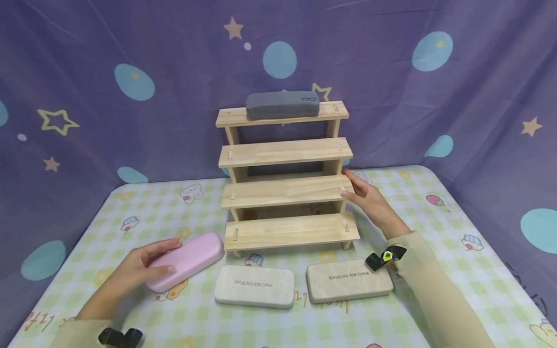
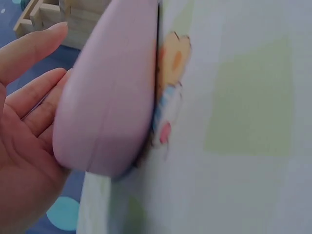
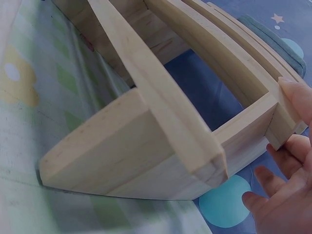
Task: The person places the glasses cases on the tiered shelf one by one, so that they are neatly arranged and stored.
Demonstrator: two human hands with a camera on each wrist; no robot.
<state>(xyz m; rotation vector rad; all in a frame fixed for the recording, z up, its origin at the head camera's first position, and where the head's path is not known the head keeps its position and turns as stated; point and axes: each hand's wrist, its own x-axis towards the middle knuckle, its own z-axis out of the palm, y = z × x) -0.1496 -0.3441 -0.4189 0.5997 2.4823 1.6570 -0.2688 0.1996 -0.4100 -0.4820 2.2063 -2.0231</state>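
Note:
A pink glasses case (image 1: 196, 258) lies on the cloth left of a four-tier wooden display stand (image 1: 287, 191). My left hand (image 1: 150, 263) is over its near-left end, fingers along the far side. In the left wrist view the thumb stands off the pink surface. My right hand (image 1: 370, 198) pinches the right end of the stand's second tier from the bottom, with the thumb on top and a finger below the board in the right wrist view. A grey-blue glasses case (image 1: 283, 105) sits on the top tier.
Two pale cases printed "REFUELING FOR CHINA" lie before the stand: a left case (image 1: 254, 295) and a right case (image 1: 344, 290) beside my right sleeve (image 1: 435, 285). A green checked tablecloth (image 1: 196, 328) covers the table. Behind hangs a purple curtain (image 1: 187, 48) with stars.

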